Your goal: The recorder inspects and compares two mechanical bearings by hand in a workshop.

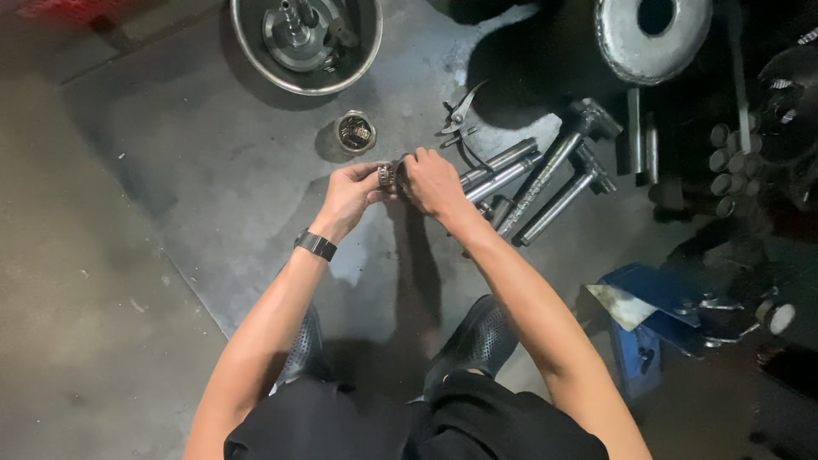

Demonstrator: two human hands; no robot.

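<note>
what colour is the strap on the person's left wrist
Black: the wrist strap is a dark band just below the left hand, seen from the head view.

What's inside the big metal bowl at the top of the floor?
Inside the metal bowl lies a round metal gear-like assembly with a shaft standing up from its middle. The picture's top edge cuts off the bowl's far side, and whatever is beneath the assembly is covered.

One view only — a camera on the person's head, looking almost straight down past the forearms to the floor (pixel 170 213). It sits close, at crouching height; knees fill the bottom edge, a steel bowl (pixel 305 43) the top edge.
</note>
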